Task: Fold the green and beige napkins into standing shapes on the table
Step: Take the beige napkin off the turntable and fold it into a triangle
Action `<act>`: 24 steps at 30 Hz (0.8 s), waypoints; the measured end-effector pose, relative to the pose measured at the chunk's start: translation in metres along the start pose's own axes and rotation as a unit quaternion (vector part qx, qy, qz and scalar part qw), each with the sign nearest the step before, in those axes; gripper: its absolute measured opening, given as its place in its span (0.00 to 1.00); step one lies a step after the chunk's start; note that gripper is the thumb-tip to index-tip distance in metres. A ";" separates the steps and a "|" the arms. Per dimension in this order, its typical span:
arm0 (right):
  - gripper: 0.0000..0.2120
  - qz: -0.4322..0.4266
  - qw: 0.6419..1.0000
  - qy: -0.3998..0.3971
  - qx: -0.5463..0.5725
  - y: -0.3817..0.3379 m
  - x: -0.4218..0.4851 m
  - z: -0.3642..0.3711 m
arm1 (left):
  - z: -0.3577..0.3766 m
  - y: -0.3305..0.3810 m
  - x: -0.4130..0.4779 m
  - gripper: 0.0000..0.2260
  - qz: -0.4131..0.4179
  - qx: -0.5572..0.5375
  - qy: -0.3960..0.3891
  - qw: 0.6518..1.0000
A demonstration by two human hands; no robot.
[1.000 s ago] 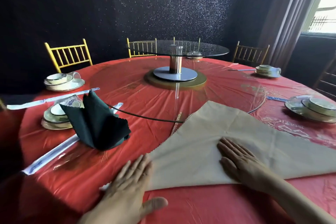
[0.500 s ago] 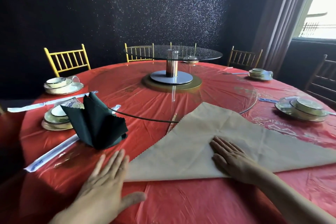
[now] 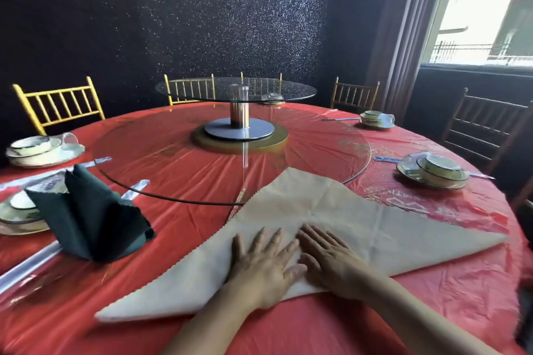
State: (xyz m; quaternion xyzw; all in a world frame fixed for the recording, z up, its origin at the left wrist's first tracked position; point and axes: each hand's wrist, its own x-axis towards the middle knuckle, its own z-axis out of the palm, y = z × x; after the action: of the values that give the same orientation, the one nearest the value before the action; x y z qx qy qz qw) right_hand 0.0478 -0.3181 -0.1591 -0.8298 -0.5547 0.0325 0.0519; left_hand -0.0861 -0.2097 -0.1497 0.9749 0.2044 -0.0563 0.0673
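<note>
A beige napkin point(image 3: 317, 210) lies flat as a wide triangle on the red table point(image 3: 432, 311), its tip pointing away from me toward the glass turntable. My left hand point(image 3: 264, 266) and my right hand point(image 3: 328, 264) press palm-down side by side on the middle of its near edge, fingers spread. A dark green napkin point(image 3: 89, 219) stands folded in a fan-like shape to the left, apart from both hands.
A two-tier glass turntable point(image 3: 236, 130) fills the table's centre. Place settings with stacked bowls and plates sit at the left point(image 3: 17, 210), far left point(image 3: 37, 150), right point(image 3: 435, 170) and far right point(image 3: 376, 119). Wrapped chopsticks point(image 3: 26, 266) lie by the green napkin. Chairs ring the table.
My left hand slid from the napkin's left corner inward to its middle, beside my right hand. The view tilted and moved slightly closer.
</note>
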 end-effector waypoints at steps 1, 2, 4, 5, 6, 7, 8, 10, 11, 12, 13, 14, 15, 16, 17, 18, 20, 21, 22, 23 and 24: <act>0.62 -0.003 1.000 -0.007 0.001 0.003 0.000 -0.002 | 0.001 0.000 0.000 0.27 -0.001 0.000 0.005 1.000; 0.63 -0.004 1.000 -0.013 -0.001 0.009 -0.001 -0.004 | 0.000 0.001 0.000 0.27 -0.001 0.001 0.009 1.000; 0.65 0.012 1.000 -0.015 -0.016 0.027 -0.004 -0.010 | -0.001 0.001 -0.001 0.27 -0.005 0.004 0.006 1.000; 0.66 0.031 0.999 -0.015 -0.024 0.040 -0.007 -0.014 | -0.001 0.001 -0.001 0.27 -0.007 0.003 0.003 1.000; 0.67 0.054 0.998 -0.011 -0.032 0.053 -0.009 -0.018 | 0.000 0.000 -0.001 0.27 -0.007 0.002 0.002 1.000; 0.68 0.077 0.996 -0.011 -0.041 0.066 -0.012 -0.021 | 0.000 0.000 -0.001 0.27 -0.005 0.003 0.002 1.000; 0.68 0.097 0.994 -0.009 -0.047 0.079 -0.013 -0.023 | 0.000 0.001 -0.001 0.27 -0.003 0.004 0.004 1.000; 0.68 0.131 0.990 -0.016 -0.046 0.100 -0.016 -0.027 | 0.001 0.001 -0.001 0.26 -0.004 0.005 0.006 1.000; 0.66 0.149 0.988 -0.015 -0.039 0.108 -0.017 -0.027 | 0.000 0.000 -0.001 0.26 -0.006 0.007 0.005 1.000; 0.62 0.168 0.985 -0.011 -0.031 0.115 -0.018 -0.028 | 0.000 0.000 -0.002 0.26 -0.007 0.006 0.005 1.000; 0.57 0.183 0.983 -0.010 -0.026 0.121 -0.019 -0.030 | 0.001 0.000 -0.002 0.26 -0.008 0.005 0.004 1.000; 0.51 0.201 0.979 -0.012 -0.026 0.129 -0.021 -0.032 | 0.000 0.000 -0.002 0.26 -0.010 0.003 0.005 1.000; 0.44 0.221 0.975 -0.016 -0.030 0.137 -0.021 -0.033 | 0.000 0.001 -0.001 0.26 -0.011 0.001 0.007 1.000; 0.38 0.236 0.971 -0.020 -0.029 0.141 -0.021 -0.036 | 0.000 0.001 -0.001 0.26 -0.012 0.000 0.009 1.000; 0.34 0.247 0.969 -0.022 -0.010 0.139 -0.019 -0.040 | 0.000 0.001 -0.001 0.28 -0.013 0.002 0.011 1.000; 0.34 0.252 0.967 -0.023 0.013 0.133 -0.016 -0.043 | 0.000 0.000 -0.001 0.32 -0.011 0.002 0.016 1.000; 0.40 0.216 0.975 0.035 0.034 0.107 -0.008 -0.042 | 0.002 0.001 0.000 0.48 0.002 0.002 0.018 1.000; 0.45 0.172 0.981 0.081 0.032 0.083 -0.007 -0.042 | 0.003 0.000 0.002 0.53 0.000 0.004 0.016 1.000; 0.48 0.112 0.990 0.083 0.030 0.057 -0.005 -0.041 | 0.005 -0.001 0.003 0.55 -0.002 0.005 0.019 1.000; 0.48 0.036 0.994 0.103 -0.009 0.037 -0.005 -0.033 | 0.006 -0.001 0.004 0.55 -0.004 0.004 0.021 1.000; 0.50 -0.016 0.996 0.084 -0.012 0.022 -0.009 -0.024 | 0.007 -0.001 0.004 0.54 -0.006 0.002 0.020 1.000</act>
State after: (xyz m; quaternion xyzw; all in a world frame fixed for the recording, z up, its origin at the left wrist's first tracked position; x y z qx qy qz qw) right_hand 0.0667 -0.3359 -0.1380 -0.8211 -0.5619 -0.0451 0.0892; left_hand -0.0838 -0.2085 -0.1577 0.9748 0.2113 -0.0371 0.0610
